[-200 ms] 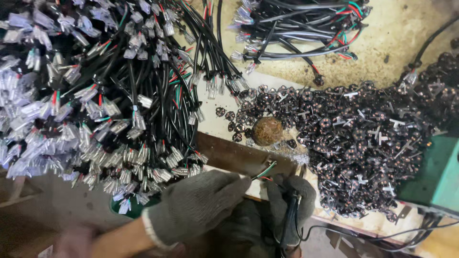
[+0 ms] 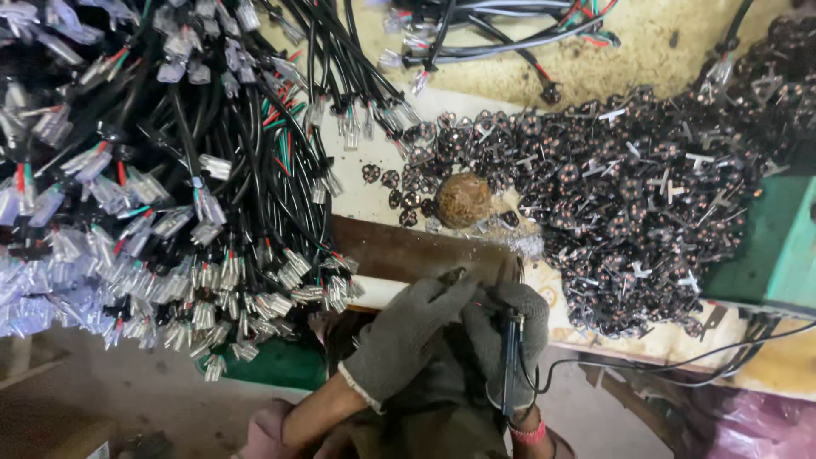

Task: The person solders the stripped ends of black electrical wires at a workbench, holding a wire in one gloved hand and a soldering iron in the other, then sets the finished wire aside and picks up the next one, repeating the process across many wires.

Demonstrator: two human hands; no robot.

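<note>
Gloved left hand [image 2: 408,336] pinching small dark part [image 2: 453,275], gloved right hand [image 2: 508,327] gripping soldering iron [image 2: 510,365], hands touching, cable bundle [image 2: 170,170] left, pile of dark parts [image 2: 646,195] right.

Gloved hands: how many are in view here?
2. The left hand and right hand meet at the bottom centre, below the brown plate; the right hand grips a dark tool. None seem hidden.

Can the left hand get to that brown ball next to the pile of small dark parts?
Probably yes. The left hand sits just below the brown ball, with only the brown strip between them, and nothing lies over the ball.
</note>
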